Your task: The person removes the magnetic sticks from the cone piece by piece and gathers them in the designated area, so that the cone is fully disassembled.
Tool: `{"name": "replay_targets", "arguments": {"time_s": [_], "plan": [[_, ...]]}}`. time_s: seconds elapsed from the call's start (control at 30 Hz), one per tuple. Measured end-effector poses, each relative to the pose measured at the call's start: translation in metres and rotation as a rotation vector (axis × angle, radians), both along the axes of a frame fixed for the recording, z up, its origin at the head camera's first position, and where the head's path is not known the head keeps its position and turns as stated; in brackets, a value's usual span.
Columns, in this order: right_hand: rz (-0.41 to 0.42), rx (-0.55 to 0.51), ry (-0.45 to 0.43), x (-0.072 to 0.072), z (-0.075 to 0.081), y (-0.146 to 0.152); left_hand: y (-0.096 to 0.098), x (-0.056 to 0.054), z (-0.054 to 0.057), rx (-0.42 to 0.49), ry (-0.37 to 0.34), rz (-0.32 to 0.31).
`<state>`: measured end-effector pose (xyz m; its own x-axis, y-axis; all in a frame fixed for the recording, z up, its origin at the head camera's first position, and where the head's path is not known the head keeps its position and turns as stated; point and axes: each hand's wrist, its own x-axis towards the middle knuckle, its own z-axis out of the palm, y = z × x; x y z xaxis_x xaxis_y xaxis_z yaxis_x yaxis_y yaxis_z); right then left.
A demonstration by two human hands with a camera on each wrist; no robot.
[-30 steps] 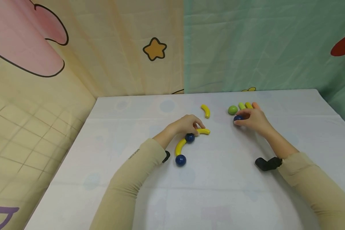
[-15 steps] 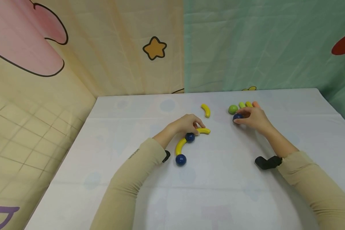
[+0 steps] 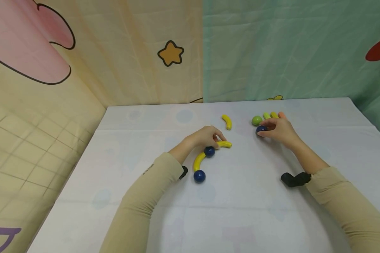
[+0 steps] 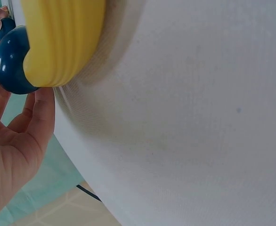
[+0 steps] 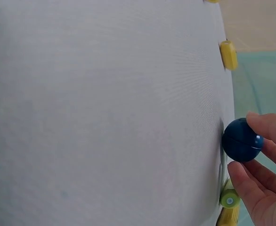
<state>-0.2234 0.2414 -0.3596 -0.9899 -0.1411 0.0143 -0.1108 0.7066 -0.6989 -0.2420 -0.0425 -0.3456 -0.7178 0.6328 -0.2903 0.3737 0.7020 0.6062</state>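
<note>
In the head view my left hand (image 3: 206, 136) pinches one end of a small yellow toy banana (image 3: 225, 144). Just below that grip sits a blue ball (image 3: 209, 151); a second curved banana (image 3: 198, 162) runs down from it to another blue ball (image 3: 199, 176). This second banana (image 4: 65, 40) looms large in the left wrist view, partly covering the ball (image 4: 10, 63) beside my fingers. Farther right, my right hand (image 3: 280, 130) holds a blue ball (image 5: 241, 141) between thumb and fingers, at or just above the tabletop.
A green ball (image 3: 257, 120) lies beside the right hand. Behind it are light green (image 3: 266, 115), yellow (image 3: 274, 115) and orange (image 3: 282, 115) sticks, partly hidden. Another banana (image 3: 227, 122) lies farther back on the white-covered table (image 3: 234, 211). Printed curtains (image 3: 130, 52) stand behind.
The blue ball in my right hand has shifted very slightly left. My left hand keeps its grip on the banana and stays in place.
</note>
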Motion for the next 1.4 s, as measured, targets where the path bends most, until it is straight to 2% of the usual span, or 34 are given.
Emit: {"name": "replay_targets", "arguments": {"time_s": [0.83,1.13,1.27,1.4], "plan": [[0.005,-0.005,0.004,0.001,0.003,-0.001,0.000,0.001,0.002,0.003,-0.001,0.003],[-0.004,-0.002,-0.015,0.005,0.016,-0.003,-0.002,0.000,0.003,-0.006,-0.007,-0.020],[0.018,-0.006,-0.013,0.006,0.021,-0.006,-0.003,0.000,0.002,-0.003,-0.013,-0.018],[0.056,-0.024,0.036,0.006,0.024,-0.010,-0.005,0.000,0.000,0.030,-0.019,-0.016]]}}
